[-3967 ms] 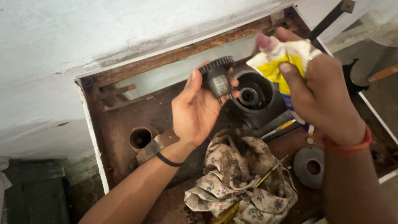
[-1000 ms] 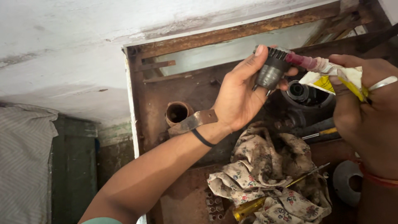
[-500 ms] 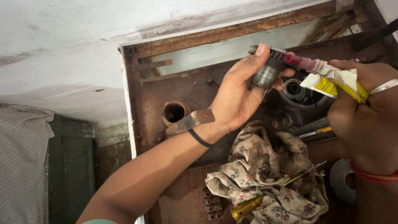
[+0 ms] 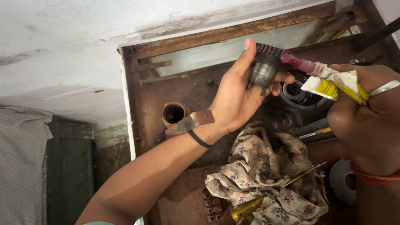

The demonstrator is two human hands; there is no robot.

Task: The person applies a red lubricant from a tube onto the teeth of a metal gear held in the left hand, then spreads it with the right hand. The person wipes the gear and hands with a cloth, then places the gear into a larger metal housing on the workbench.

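Rusty metal tray (image 4: 146, 96): floral rag (image 4: 266, 175), yellow-handled screwdriver (image 4: 250, 208); left hand (image 4: 237, 100) grips gear part (image 4: 264, 71); right hand (image 4: 371, 121) squeezes tube (image 4: 329, 81).

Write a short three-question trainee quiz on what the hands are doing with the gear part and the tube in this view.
1. True or false: the left hand holds the dark gear part above the rusty metal frame.
2. The right hand squeezes a crumpled tube. Where does its reddish nozzle point? A) at the gear part B) at the floral rag C) at the rusty pipe stub
3. Which tool with a yellow handle lies on the rag?

Key:
1. True
2. A
3. A screwdriver
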